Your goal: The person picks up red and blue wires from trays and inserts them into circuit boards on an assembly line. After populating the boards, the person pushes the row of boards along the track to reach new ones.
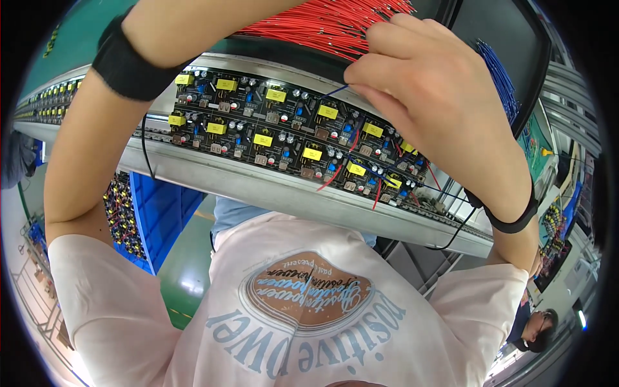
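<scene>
My right hand [425, 84] is held above a black panel of circuit boards [258, 119] and pinches a thin blue wire [336, 91] between its fingertips. The boards carry yellow blocks, capacitors and a few red and blue wires at their right end. A bundle of red wires [309, 26] lies just behind the hand. My left hand [193, 22], with a black wristband, reaches toward the top edge, where its fingers are cut off. A black strap with a cord circles my right wrist.
The boards sit on a grey metal conveyor rail [258, 187] that runs left to right, with more boards far left [51, 103]. A bundle of blue wires [500, 74] hangs at the right. A blue bin [161, 206] stands below the rail. Another person [538, 322] is at the lower right.
</scene>
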A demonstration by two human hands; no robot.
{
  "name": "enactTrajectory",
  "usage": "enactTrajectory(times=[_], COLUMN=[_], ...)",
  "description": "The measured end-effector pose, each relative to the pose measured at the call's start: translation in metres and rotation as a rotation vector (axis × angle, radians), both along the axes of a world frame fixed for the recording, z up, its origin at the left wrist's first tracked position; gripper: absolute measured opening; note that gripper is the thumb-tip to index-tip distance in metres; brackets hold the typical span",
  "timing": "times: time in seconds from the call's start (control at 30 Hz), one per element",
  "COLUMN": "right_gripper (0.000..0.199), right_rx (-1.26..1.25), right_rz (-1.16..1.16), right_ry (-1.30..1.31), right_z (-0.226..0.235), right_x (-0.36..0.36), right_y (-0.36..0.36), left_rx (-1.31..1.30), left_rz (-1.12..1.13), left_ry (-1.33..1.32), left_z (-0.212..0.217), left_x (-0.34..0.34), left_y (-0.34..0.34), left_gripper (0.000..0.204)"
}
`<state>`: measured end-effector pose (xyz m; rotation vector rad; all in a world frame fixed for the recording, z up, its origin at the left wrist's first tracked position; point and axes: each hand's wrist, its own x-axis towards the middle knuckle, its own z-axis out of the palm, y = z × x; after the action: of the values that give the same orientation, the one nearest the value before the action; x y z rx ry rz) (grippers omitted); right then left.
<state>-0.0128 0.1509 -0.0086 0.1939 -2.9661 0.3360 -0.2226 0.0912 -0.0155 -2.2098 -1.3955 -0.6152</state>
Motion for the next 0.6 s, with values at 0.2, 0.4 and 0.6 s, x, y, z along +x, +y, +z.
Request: enactTrajectory(times=[0.2,0.4,0.6], right_gripper=[0.011,0.012,0.011], right_rx=[-0.015,0.014,0.021], right_rz=[0.009,-0.017,-0.019], right_ry=[0.014,-0.056,-0.036], right_z=[-0.005,-0.01,-0.007], right_x=[-0.003,-0.001,-0.002], right_y=[-0.005,-0.002,-0.006], left_rx=[-0.26,-0.6,-0.545], left_rz=[0.197,0.342,0.205], left_ry=[-0.229,-0.403,-0.466], left_z=[0.041,0.044,0.008], left_x=[0.023,0.029,0.028], left_y=[-0.054,-0.086,-0.128], left_gripper=[0.01,0.019,0.019])
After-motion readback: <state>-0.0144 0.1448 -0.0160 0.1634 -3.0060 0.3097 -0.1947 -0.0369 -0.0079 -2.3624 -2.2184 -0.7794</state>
